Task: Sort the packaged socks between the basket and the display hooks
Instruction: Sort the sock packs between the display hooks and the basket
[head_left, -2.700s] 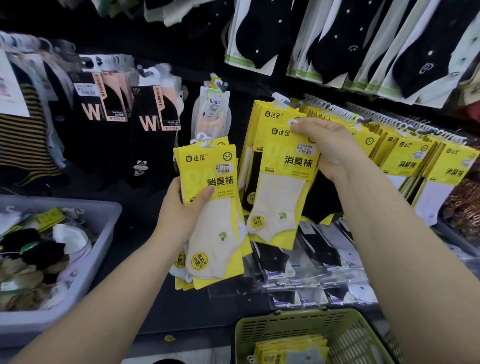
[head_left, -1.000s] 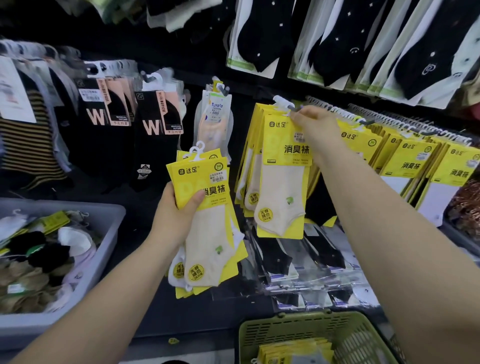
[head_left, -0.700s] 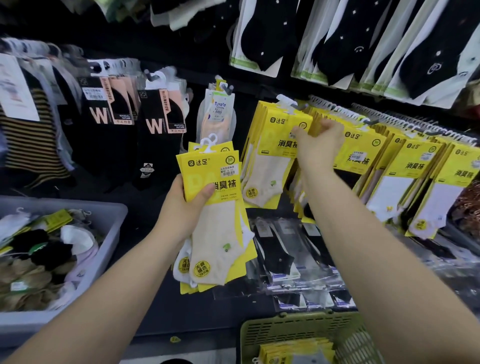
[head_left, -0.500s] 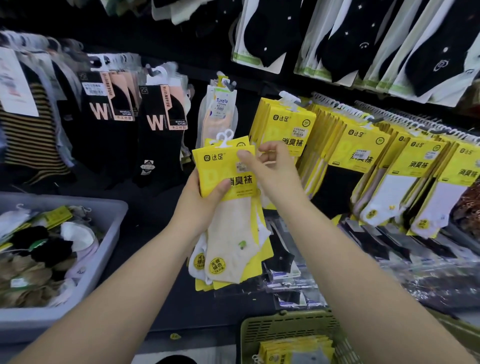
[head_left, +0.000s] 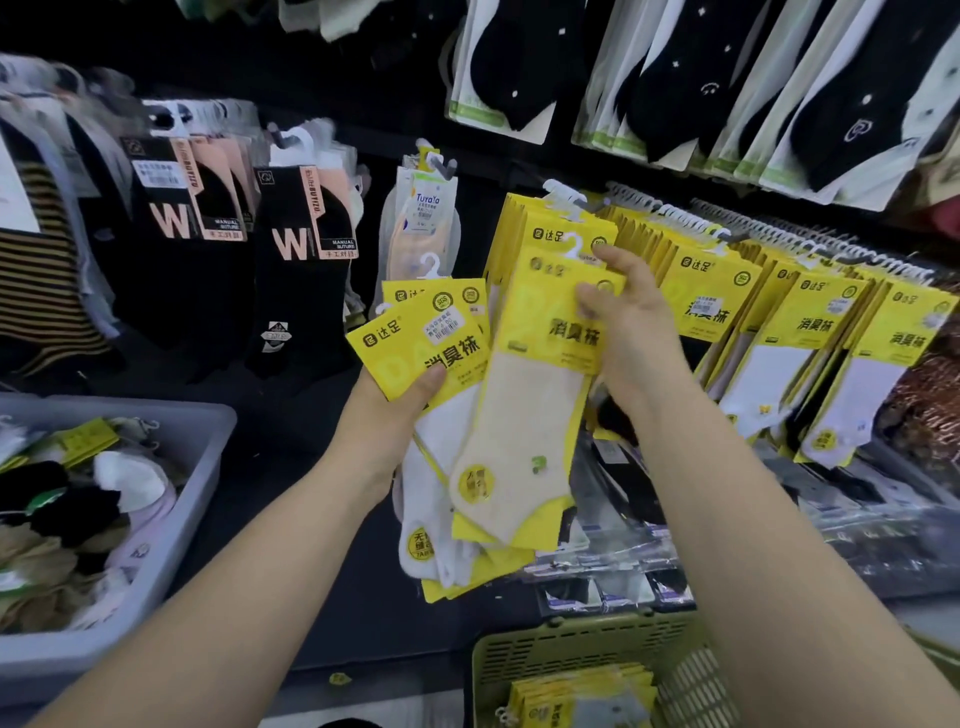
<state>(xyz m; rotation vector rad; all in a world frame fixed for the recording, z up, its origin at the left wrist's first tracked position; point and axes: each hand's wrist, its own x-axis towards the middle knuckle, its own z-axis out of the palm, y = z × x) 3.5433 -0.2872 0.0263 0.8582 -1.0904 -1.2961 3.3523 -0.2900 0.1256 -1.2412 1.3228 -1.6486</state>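
The place is a sock wall in a shop, dim at the back; the shelf surface (head_left: 291, 431) under the hooks is black and dull. The left hand (head_left: 400, 410) is closed around a stack of yellow packs (head_left: 415, 348), with the thumb on the front card and the fingers behind; the stack fans out a little and hangs toward 6 o'clock. The right hand (head_left: 631, 338) pinches a single yellow pack (head_left: 524, 426) near its top, thumb on the front; this pack carries a cream sock and covers the right side of the stack. Both are held near the middle of the view, in front of the display hooks (head_left: 670, 213); hanging yellow packs (head_left: 821, 332) of the same kind fill the rows toward 3 o'clock. From 12 to 2 o'clock hang black socks on white cards (head_left: 675, 78); at 9 to 10 o'clock hang black packs with a large W (head_left: 296, 244). At 8 o'clock a grey bin (head_left: 52, 660) holds loose socks of mixed colours. At 5 o'clock is a green basket (head_left: 582, 644); more yellow packs lie inside it. At 4 o'clock clear bags with black socks (head_left: 623, 551) lie flat on the shelf.
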